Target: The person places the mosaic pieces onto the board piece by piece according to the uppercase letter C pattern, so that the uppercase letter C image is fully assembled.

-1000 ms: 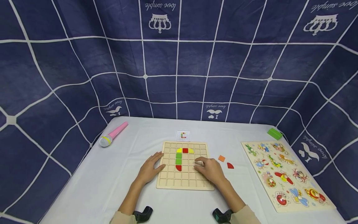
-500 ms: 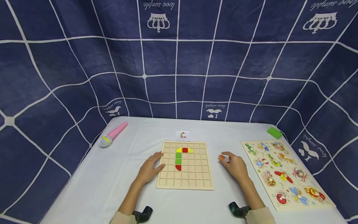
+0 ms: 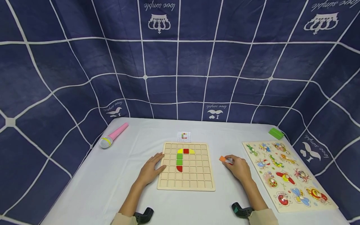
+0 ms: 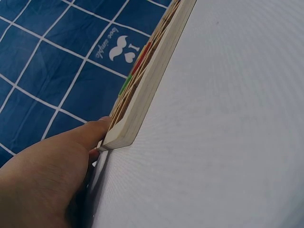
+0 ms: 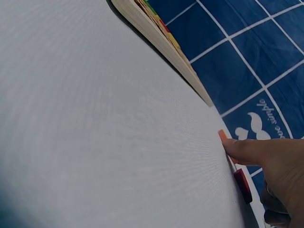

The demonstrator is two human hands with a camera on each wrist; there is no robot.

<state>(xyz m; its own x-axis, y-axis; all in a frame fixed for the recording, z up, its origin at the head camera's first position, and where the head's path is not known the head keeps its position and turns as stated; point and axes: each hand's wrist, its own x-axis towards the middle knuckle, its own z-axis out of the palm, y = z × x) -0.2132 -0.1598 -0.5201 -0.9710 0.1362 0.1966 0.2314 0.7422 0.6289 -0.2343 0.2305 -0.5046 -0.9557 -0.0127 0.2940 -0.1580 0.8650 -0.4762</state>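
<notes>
A wooden grid board (image 3: 197,181) lies on the table, with yellow, red and green tiles (image 3: 179,159) set in its upper left cells. My left hand (image 3: 150,170) rests against the board's left edge, fingers extended and thumb touching the rim. To the right of the board, my right hand (image 3: 239,167) pinches an orange square tile (image 3: 222,158) between thumb and fingertips, low over the cloth. Under that hand lies a red quarter-round tile (image 5: 243,185), mostly hidden from the head view. The orange tile's edge also shows at the thumb in the right wrist view.
A small printed pattern card (image 3: 184,136) lies behind the board. At the right is an insect peg puzzle (image 3: 287,175), with a green block (image 3: 276,133) beyond it. A pink toy microphone (image 3: 114,135) lies at the back left.
My right hand has moved from over the board rightward to the orange tile and taken hold of it. The left hand keeps its place at the board's edge.
</notes>
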